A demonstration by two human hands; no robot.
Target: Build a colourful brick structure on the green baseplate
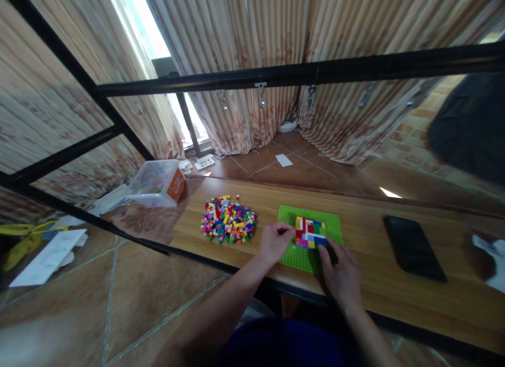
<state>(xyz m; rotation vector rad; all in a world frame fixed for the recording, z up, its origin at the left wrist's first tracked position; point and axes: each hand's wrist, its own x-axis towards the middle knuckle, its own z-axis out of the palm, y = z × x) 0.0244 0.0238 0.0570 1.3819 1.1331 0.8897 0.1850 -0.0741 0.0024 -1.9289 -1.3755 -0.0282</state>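
Note:
A green studded baseplate (pixel 335 225) lies on the wooden table. On it sits a low block build (pixel 305 233) of red, white, yellow, blue and purple toy bricks. My left hand (pixel 274 243) is at the build's left side, thumb and forefinger pinched together; whatever is between the fingertips is too small to make out. My right hand (pixel 343 269) is at the build's lower right corner, its thumb and bent forefinger against the blue bricks there. The remaining right fingers curl over the plate's edge and are partly hidden.
A heap of small mixed-colour bricks (pixel 229 220) lies left of the plate. A black phone (pixel 414 247) and crumpled white paper (pixel 491 259) are on the right. A clear plastic box (pixel 152 185) stands beyond the table's left end. A black metal bar (pixel 252 79) crosses ahead.

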